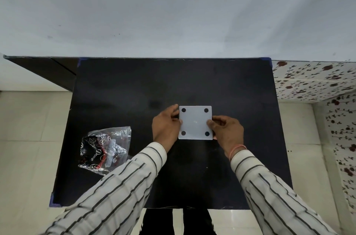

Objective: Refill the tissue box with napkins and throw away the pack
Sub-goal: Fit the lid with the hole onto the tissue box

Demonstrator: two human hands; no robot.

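Note:
A white square tissue box with a black round pad at each of its four corners shows a flat face towards me, over the middle of the black table. My left hand grips its left edge and my right hand grips its right edge. The crumpled clear napkin pack, printed in black and red, lies flat on the table's left side, apart from both hands. No napkins show.
A white wall rises behind the table. Pale floor tiles lie on the left and right. A flower-patterned surface runs along the right. My striped sleeves cover the table's near part.

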